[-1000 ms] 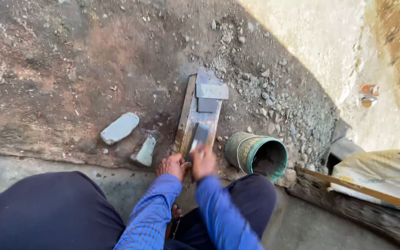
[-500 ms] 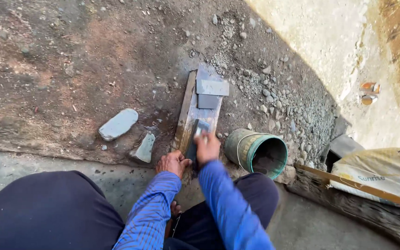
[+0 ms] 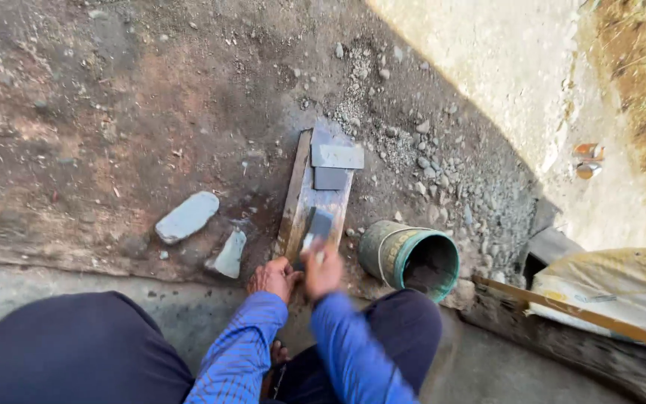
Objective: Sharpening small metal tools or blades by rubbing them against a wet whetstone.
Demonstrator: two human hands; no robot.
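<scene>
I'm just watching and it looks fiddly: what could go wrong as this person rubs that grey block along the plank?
The right hand is blurred in motion; it might slip off the grey block and scrape on the plank. The left hand sits at the plank's near end, possibly in the block's path. The green bucket stands close enough to get knocked.

A bulging pale yellowish sack point(image 3: 614, 288) lies at the right edge, behind a wooden strip point(image 3: 577, 314).

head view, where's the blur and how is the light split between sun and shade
Head view: the right hand and its blue sleeve are motion-smeared, while the left hand is sharper; the wooden board, the green bucket and the flat stone lie in even shade; the concrete at upper right is sunlit and nearly washed out, with a diagonal shadow edge.
</scene>
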